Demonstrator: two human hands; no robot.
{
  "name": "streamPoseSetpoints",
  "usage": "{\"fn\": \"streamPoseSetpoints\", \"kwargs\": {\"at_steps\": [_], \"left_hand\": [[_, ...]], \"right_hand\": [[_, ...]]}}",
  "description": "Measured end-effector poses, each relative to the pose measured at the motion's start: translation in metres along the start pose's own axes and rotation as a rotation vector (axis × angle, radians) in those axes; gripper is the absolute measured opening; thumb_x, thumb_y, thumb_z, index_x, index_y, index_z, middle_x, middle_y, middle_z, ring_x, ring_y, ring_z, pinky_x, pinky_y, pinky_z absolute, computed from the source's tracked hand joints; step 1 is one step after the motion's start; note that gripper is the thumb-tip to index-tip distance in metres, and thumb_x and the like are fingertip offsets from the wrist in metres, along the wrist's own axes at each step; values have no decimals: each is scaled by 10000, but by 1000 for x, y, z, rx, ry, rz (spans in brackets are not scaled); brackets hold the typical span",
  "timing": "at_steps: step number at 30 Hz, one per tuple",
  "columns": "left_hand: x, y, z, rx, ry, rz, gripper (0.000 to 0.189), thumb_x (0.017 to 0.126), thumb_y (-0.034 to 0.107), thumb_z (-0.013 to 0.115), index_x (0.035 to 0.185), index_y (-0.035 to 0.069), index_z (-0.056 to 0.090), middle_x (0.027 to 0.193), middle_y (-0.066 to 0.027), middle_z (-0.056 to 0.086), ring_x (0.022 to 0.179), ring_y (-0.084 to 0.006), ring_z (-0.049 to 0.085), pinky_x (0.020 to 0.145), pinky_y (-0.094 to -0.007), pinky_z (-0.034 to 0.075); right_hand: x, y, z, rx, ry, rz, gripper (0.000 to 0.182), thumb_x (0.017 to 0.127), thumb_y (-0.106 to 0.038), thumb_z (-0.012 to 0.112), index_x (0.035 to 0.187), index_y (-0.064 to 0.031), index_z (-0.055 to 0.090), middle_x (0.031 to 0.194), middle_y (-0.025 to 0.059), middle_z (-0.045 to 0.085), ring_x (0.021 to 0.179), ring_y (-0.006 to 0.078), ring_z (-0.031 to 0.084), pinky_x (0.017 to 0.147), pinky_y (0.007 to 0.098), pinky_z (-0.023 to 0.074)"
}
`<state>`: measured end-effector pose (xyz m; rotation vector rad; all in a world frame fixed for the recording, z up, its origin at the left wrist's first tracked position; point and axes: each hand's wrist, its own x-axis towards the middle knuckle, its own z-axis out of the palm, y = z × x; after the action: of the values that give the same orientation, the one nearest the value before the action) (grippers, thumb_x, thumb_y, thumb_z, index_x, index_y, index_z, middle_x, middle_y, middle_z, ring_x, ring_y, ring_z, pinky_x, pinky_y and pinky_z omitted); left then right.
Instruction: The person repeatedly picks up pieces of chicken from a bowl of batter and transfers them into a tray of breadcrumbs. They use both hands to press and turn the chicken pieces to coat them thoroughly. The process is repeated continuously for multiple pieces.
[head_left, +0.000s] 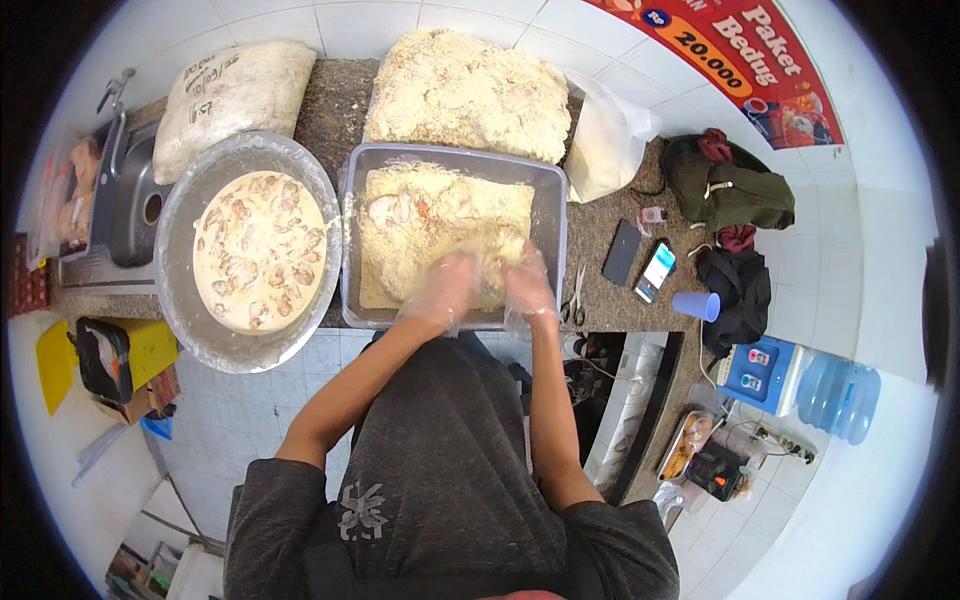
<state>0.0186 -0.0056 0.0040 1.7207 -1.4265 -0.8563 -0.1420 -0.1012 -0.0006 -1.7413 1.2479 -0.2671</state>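
My left hand (446, 285), in a clear plastic glove and blurred, is in the front middle of a grey plastic tub (553, 225). Beside it, also gloved, my right hand (529, 283) is near the tub's right wall. Pale breading flour (480, 187) fills much of the tub, and floury clumps lie between and before my hands. My fingers are blurred or hidden, so their grip cannot be made out. Raw meat pieces (397, 208), partly coated, lie at the tub's back left. To the left, a large metal basin (176, 247) contains meat pieces in creamy batter (255, 259).
Behind the tub is a heap of coated pieces (469, 90). A white sack (236, 97) stands behind the basin, near a sink (139, 202). Right of the tub are scissors (576, 296), a flour bag (606, 150), a phone (657, 271) and a blue cup (696, 305).
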Motion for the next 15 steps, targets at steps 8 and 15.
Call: {"fn": "streamPoseSetpoints", "kwargs": {"at_steps": [8,15], "left_hand": [[22,-52,40,518,-374,421,209,882,106,574,936,-16,735,927,-205,723,880,-376,713,842,-474,563],[42,-49,36,171,-606,278,339,932,150,555,1216,-6,657,1118,-217,688,1116,-384,640,993,-483,498]], "right_hand": [[5,11,-23,-288,329,-34,438,876,-233,750,1270,-66,655,1190,238,695,1101,407,664,929,471,524],[-29,9,-24,-264,302,59,399,861,-178,765,1230,-56,676,1149,219,711,1067,403,676,928,461,530]]}}
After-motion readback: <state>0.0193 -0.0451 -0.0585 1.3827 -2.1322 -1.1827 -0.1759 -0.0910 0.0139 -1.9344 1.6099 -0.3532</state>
